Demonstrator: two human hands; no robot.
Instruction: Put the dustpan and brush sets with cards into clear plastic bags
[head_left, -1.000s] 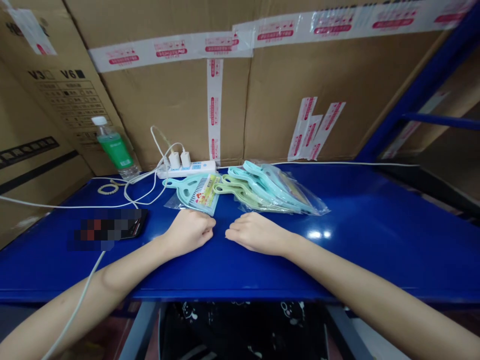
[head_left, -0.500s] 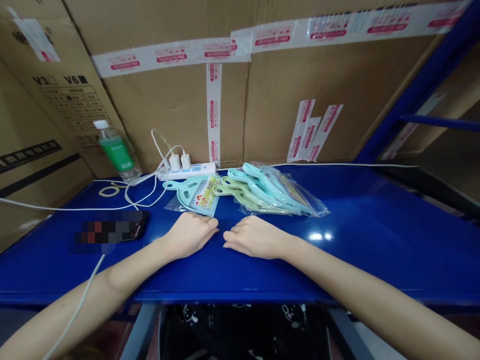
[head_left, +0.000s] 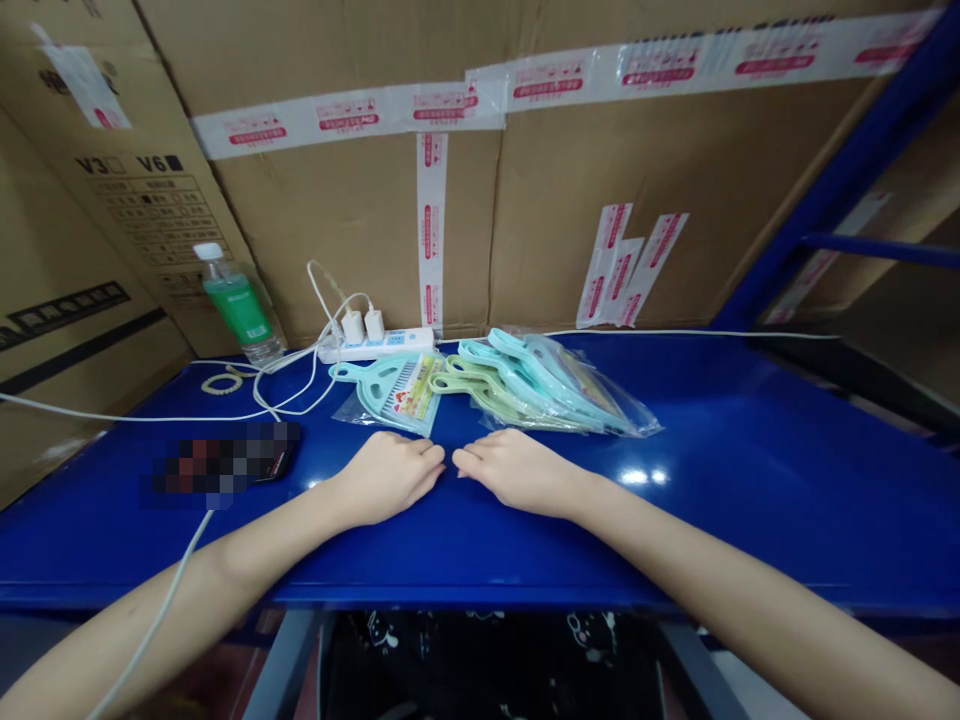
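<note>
My left hand lies palm down on the blue table with its fingers stretched out and nothing in it. My right hand rests flat beside it, fingertips nearly touching the left ones, and also holds nothing. Just beyond the left hand lies a single bagged teal dustpan set. Behind the right hand sits a pile of several bagged teal and green sets.
A white power strip with two chargers and looping cables lies at the back. A green-labelled water bottle stands at the back left, a bead bracelet near it, a phone left of my hands. Taped cardboard boxes wall the rear.
Both hands have uncurled from loose fists to lying flat, and their fingertips have drawn closer together. Nothing on the table has moved.
</note>
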